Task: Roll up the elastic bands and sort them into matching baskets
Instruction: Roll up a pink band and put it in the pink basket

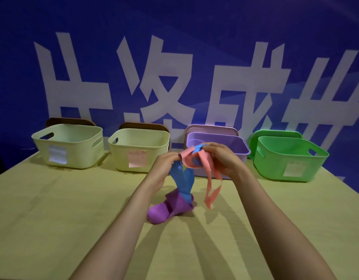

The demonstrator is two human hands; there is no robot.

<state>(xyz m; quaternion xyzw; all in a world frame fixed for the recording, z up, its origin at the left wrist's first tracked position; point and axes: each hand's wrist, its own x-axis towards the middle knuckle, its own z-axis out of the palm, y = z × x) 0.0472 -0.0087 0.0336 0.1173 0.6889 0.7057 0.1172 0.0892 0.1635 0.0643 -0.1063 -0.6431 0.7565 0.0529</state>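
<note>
Forearms (118, 229), nearest, reached fwd over desk (53, 199); purple band (166, 211) lay crumpled on desk below them; left hand (166, 160) pinched blue band (181, 178) at top; right hand (222, 156) gripped pink band (212, 176) w/ blue end; both bands tangled, held up before purple basket (238, 147); bands judged light, soft, stretchy, prone to snag; take hold at a flat end, thumb & finger; cream baskets (67, 150), green basket (289, 156) at rear.

Four baskets (81, 156) (156, 158) (237, 146) (271, 164) were present (two cream, one purple, one green), with three elastic bands (182, 178) (187, 160) (164, 213).
</note>
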